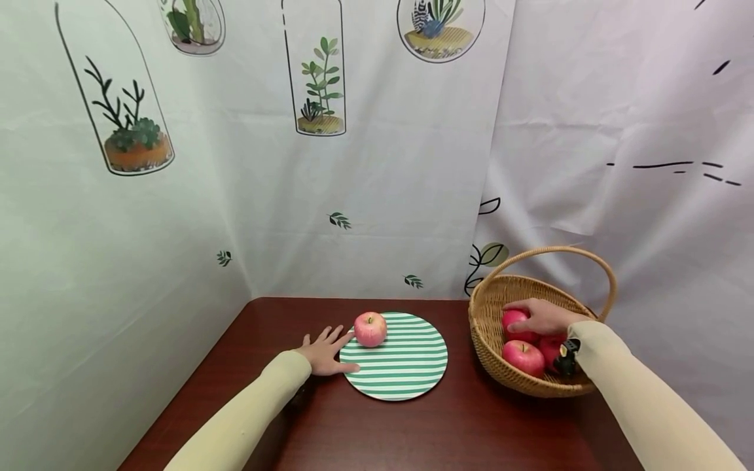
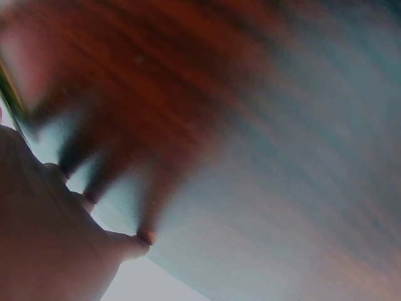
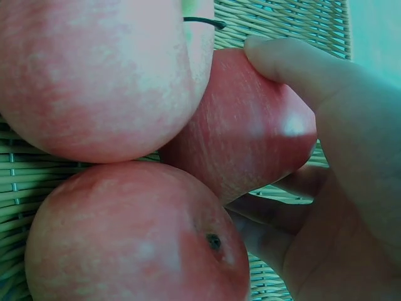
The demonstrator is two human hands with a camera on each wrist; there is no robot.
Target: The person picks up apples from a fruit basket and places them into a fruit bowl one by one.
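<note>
In the head view, my left hand (image 1: 323, 355) lies with spread fingers at the left edge of a round green-and-white striped placemat (image 1: 406, 369). Its fingertips are close to a pink-red apple (image 1: 370, 330) that sits on the mat's upper left. Over at the right, my right hand (image 1: 544, 316) reaches into a wicker basket (image 1: 486, 353) and grips a red apple (image 1: 514, 320). The right wrist view shows thumb and fingers curled round that apple (image 3: 250, 125), with two more apples, one above (image 3: 94, 75) and one below (image 3: 131, 238), against it.
The basket's tall arched handle (image 1: 554, 249) rises behind the right hand. A dark reddish-brown table (image 1: 448, 432) carries everything. White patterned cloth (image 1: 400, 183) hangs at the back and sides. The left wrist view is mostly blurred.
</note>
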